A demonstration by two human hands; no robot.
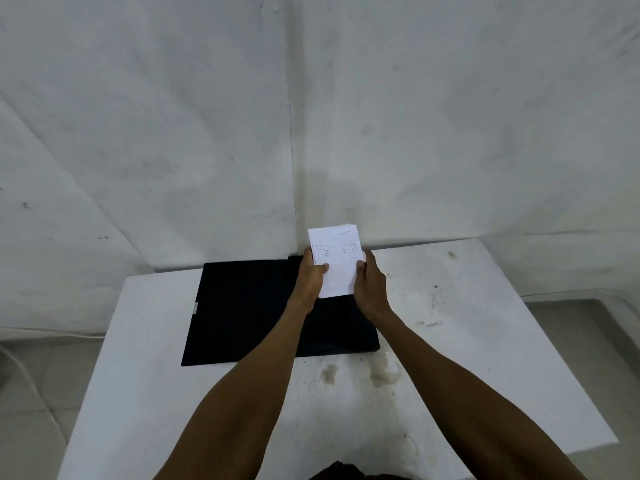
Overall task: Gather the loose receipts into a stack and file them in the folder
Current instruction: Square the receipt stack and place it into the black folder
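**Head view: squaring the receipts**

Left hand (309,271) and right hand (370,284) each pinch a side of the receipts (337,261), upright between them, over the folder (242,313) beneath the wrists, apparently closed. Tap the lower edge flush; grip lightly.

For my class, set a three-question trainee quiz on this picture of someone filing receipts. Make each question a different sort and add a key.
1. Multiple choice: the stack of receipts is held by A) one hand, B) both hands, C) neither hand.
2. Fill in: on the table, under the hands, lies a ___ folder.
3. True or false: receipts lie scattered over the table.

Key:
1. B: the left hand and the right hand grip opposite edges.
2. black
3. false
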